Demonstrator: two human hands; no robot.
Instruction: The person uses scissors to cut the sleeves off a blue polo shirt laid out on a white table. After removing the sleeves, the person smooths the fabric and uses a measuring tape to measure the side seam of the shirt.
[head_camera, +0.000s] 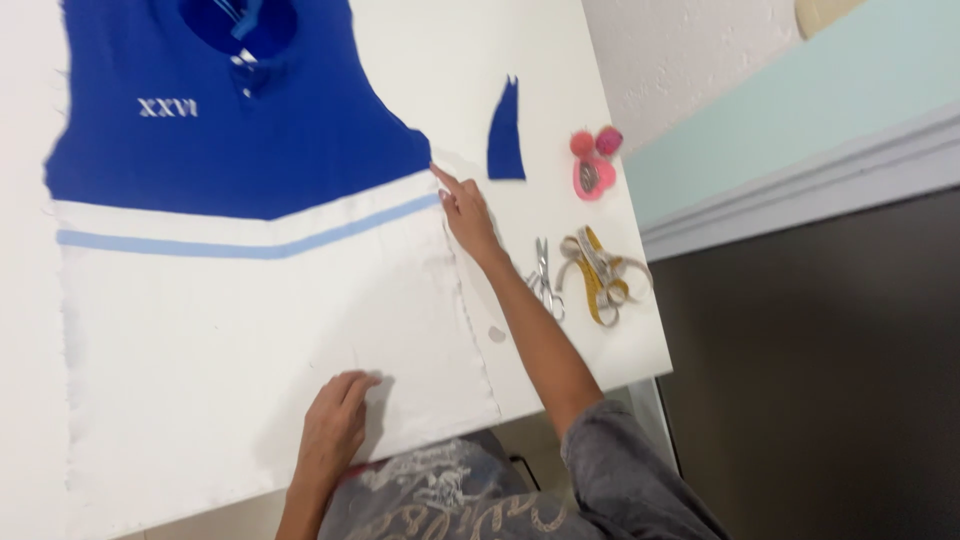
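Nearest, at the table's (620, 345) near edge, the left hand (335, 420) lies flat on the white part of the garment (250, 330), fingers loosely spread and gripping nothing. The garment is spread over most of the table — white at the near end, then a pale blue stripe (250, 245), then deep blue toward the far edge. Further along, the right hand (468, 215) rests at the garment's right edge, its forefinger stretched out to touch the spot where blue meets white, the other fingers curled under and holding nothing. Just right of that wrist lie small scissors (543, 278) and a coiled tape measure (600, 275). Beyond these — toward the table's far right corner — sit a blue scrap of cloth (506, 135) and a pink pincushion (593, 165).
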